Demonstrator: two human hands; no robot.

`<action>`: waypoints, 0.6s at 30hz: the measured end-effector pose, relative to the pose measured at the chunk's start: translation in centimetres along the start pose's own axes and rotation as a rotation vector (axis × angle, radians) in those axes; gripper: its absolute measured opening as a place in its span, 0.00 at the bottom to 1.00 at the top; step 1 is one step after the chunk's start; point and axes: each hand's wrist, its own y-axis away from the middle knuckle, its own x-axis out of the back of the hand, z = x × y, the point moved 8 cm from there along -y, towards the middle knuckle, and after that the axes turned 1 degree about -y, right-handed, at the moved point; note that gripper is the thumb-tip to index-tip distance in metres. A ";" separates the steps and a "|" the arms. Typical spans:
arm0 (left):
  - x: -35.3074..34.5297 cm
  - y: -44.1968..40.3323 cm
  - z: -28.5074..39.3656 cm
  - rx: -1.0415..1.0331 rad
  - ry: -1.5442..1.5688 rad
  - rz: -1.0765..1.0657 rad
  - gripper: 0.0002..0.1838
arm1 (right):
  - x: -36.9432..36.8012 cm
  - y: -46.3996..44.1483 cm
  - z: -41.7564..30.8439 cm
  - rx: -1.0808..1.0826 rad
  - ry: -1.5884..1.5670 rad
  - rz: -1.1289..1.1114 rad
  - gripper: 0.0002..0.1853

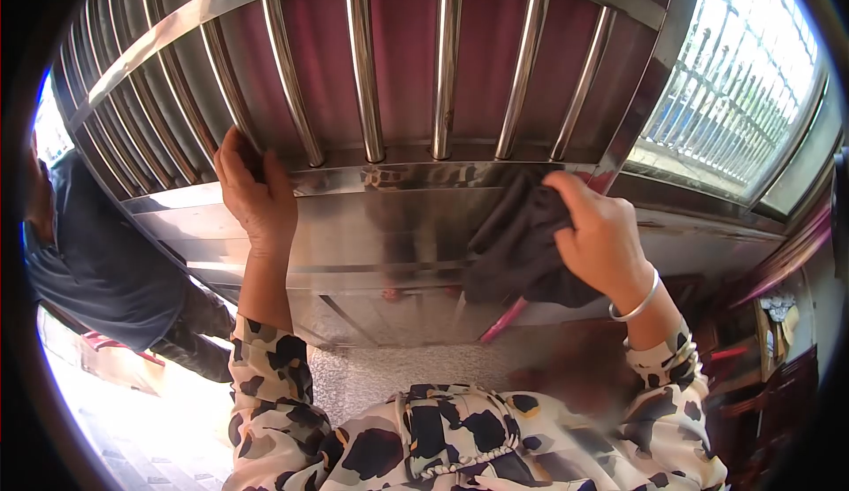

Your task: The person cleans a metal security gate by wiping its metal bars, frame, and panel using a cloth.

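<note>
A shiny metal door [398, 226] with upright bars stands in front of me. My left hand [254, 186] is closed round the lower part of one metal bar [228, 84], its fingertips partly hidden behind it. In my right hand [597, 235] is a black cloth [513, 239], which hangs down in folds. The cloth's upper part lies against the bottom rail [424, 175], near the door's right side. A bracelet circles my right wrist.
Dark pink material shows behind the bars. At the left a person in a dark shirt [110, 243] stands close by. To the right is a barred window [716, 93], with dark wooden furniture [778, 403] below it.
</note>
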 end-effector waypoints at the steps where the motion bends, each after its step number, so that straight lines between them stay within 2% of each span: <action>1: 0.0 0.1 0.0 0.007 -0.022 0.002 0.23 | 0.2 0.6 1.5 -0.097 -0.042 -0.002 0.21; 2: 0.0 0.1 0.0 0.007 -0.019 0.008 0.23 | 0.4 0.8 1.9 -0.094 -0.038 0.000 0.21; 4: 0.0 0.1 0.2 -0.025 -0.089 0.045 0.23 | 3.1 1.3 2.9 -0.159 -0.279 0.304 0.22; 5: 0.0 0.2 0.2 -0.033 -0.084 0.042 0.23 | 3.5 1.1 3.2 -0.195 -0.411 0.370 0.21; 6: -0.1 0.3 -0.2 0.014 -0.066 0.029 0.23 | 3.3 0.1 3.0 -0.201 -0.409 0.377 0.21; 8: -0.2 0.3 -0.7 0.056 -0.046 0.023 0.22 | 4.7 -1.9 2.2 -0.091 -0.505 0.653 0.22; 10: 0.1 0.1 0.3 -0.065 -0.064 0.063 0.23 | 4.6 -4.7 1.2 -0.010 -0.530 0.741 0.25; 14: 0.0 0.0 -0.1 0.008 -0.030 0.016 0.23 | 3.5 -7.6 -0.4 0.054 -0.346 0.786 0.32; 18: 0.0 0.0 0.1 0.008 -0.029 -0.006 0.23 | 2.4 -6.1 -0.3 -0.040 -0.315 0.651 0.33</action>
